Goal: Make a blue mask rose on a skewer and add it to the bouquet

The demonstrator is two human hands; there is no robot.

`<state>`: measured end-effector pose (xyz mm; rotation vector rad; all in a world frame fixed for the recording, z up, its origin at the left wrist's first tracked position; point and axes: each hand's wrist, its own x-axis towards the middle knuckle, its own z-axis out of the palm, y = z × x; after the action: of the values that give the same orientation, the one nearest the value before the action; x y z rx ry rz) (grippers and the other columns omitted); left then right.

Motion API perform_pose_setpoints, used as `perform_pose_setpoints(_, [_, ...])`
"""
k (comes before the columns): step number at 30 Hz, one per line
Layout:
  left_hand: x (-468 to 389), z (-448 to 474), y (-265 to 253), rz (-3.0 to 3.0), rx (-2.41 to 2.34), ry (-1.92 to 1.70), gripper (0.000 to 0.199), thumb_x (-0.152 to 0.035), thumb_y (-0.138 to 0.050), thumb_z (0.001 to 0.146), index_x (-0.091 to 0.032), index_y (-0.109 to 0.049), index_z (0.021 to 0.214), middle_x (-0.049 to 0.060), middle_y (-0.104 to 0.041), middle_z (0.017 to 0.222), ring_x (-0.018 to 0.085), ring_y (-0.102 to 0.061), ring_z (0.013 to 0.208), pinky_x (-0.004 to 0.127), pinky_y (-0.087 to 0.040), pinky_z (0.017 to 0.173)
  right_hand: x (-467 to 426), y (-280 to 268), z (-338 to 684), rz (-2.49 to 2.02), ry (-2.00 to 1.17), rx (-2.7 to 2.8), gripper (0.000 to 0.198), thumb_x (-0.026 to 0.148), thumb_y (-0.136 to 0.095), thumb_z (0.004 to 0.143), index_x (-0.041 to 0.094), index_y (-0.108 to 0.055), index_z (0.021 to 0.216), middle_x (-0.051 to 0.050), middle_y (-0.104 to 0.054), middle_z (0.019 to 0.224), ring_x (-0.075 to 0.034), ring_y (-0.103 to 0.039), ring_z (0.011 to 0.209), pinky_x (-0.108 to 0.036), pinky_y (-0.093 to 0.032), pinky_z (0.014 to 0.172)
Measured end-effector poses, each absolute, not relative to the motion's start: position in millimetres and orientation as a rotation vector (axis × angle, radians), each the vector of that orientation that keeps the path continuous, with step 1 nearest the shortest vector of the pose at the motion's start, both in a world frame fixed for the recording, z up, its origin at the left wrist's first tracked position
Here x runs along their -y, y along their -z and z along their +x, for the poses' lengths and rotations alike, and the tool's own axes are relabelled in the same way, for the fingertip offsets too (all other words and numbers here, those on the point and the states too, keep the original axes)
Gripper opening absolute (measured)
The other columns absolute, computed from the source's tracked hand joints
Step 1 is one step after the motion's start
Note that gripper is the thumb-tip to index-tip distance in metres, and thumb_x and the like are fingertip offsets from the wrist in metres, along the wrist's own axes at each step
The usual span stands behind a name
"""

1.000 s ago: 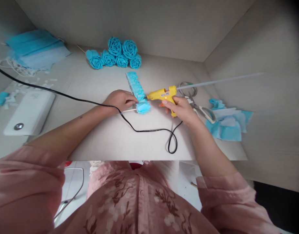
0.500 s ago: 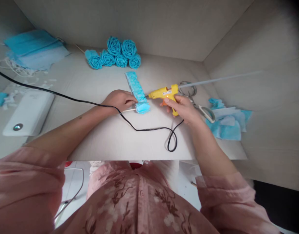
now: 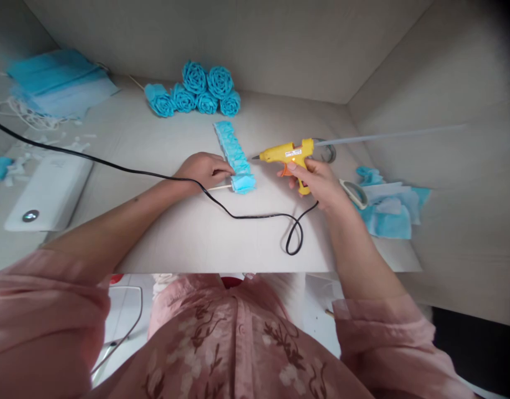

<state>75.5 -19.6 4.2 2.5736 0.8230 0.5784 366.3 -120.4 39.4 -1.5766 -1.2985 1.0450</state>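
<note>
At the middle of the worktop (image 3: 176,246), the pleated blue strip (image 3: 234,152) lies nearly flat, far end toward the back wall, near end folded at the tip of a thin wooden stick (image 3: 220,187). Left hand (image 3: 203,169): fingers drawn together, apparently pinching the strip's left edge just above that fold. Right hand (image 3: 317,180): fingers wrapped around the yellow glue gun (image 3: 286,152), close to its orange trigger; whether the trigger is pressed, cannot tell. Nozzle points left, just beside the strip, not touching. Translucent glue stick (image 3: 388,134) projects from the rear. Black cord (image 3: 259,216) passes across the left wrist and loops near the front edge.

Progress, as judged: six blue rosettes (image 3: 207,102) look finished, piled at the back, one showing a stick. Present piece seems early: pleats made, one end at the stick, most of the length unwound. Glue on the strip: too small to make out. Unused stock: face masks (image 3: 57,72) stacked back left; cut blue and white pieces (image 3: 392,224) at right, beside scissors (image 3: 364,196) partly hidden by the right hand.
</note>
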Motion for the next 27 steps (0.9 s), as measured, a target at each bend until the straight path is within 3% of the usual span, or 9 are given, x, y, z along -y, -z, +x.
perform_pose_setpoints(6, [22,76,-4,2.34,-0.961,-0.579,0.032,-0.036,-0.06,0.09,-0.018,-0.082,0.105,0.004,-0.079,0.091,0.017,-0.068,0.078,0.026,-0.048,0.072,121,-35,370,-1.544,-1.035,1.329,0.046,0.067,-0.076,0.083,0.021,-0.077,0.091,-0.01,-0.079,0.098,-0.014,-0.06,0.062,-0.024,-0.035,0.041])
perform_pose_setpoints(15, [23,80,-6,2.209,-1.059,-0.644,0.013,-0.027,-0.07,0.079,-0.015,-0.069,0.085,-0.002,-0.066,0.067,0.011,-0.056,0.061,0.023,-0.04,0.063,121,-35,367,-1.506,-1.021,1.298,0.047,0.068,-0.076,0.08,0.022,-0.075,0.089,-0.009,-0.079,0.104,-0.014,-0.063,0.065,-0.023,-0.035,0.041])
perform_pose_setpoints(27, [16,63,-26,2.278,-1.019,-0.474,0.033,-0.043,-0.057,0.089,-0.015,-0.075,0.092,0.001,-0.068,0.074,0.014,-0.057,0.068,0.024,-0.04,0.065,122,-40,359,-1.446,-1.063,1.167,0.052,0.069,-0.08,0.074,0.021,-0.073,0.093,-0.01,-0.08,0.104,-0.012,-0.058,0.061,-0.022,-0.037,0.039])
